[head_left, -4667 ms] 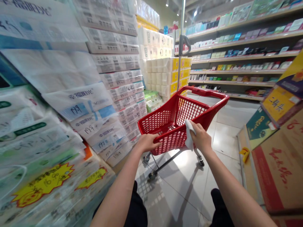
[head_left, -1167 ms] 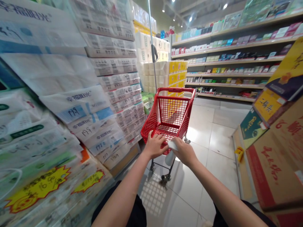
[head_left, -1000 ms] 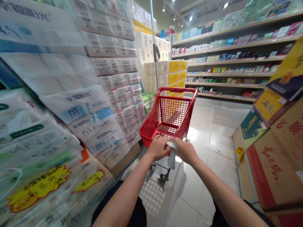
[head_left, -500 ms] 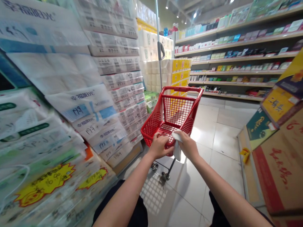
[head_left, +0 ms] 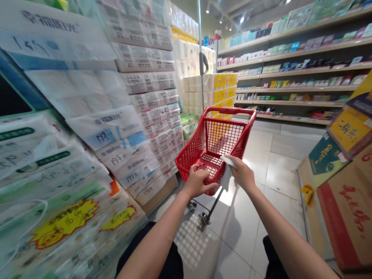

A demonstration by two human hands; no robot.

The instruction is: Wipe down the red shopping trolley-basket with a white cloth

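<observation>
A small red shopping cart (head_left: 225,133) with a grid-pattern plastic basket stands in front of me, its handle on the far side. My left hand (head_left: 198,182) grips the basket's near rim, fingers hooked over the edge and thumb on the outside. In my right hand (head_left: 242,172) is a white cloth (head_left: 227,179), pinched at the top and hanging down against the rim's right corner. Part of the cloth lies over the edge. The basket holds nothing that I can see.
Stacked tissue packs (head_left: 116,135) rise close on the left, with yellow price tags (head_left: 64,223) lower down. Cardboard boxes (head_left: 345,209) stand on the right. A glass door with a black handle (head_left: 204,64) and stocked shelves (head_left: 290,69) are beyond the cart.
My right hand has moved right with the cloth, farther from my left hand, and the cloth hangs more spread out. My left hand stays on the rim. The view has shifted slightly.
</observation>
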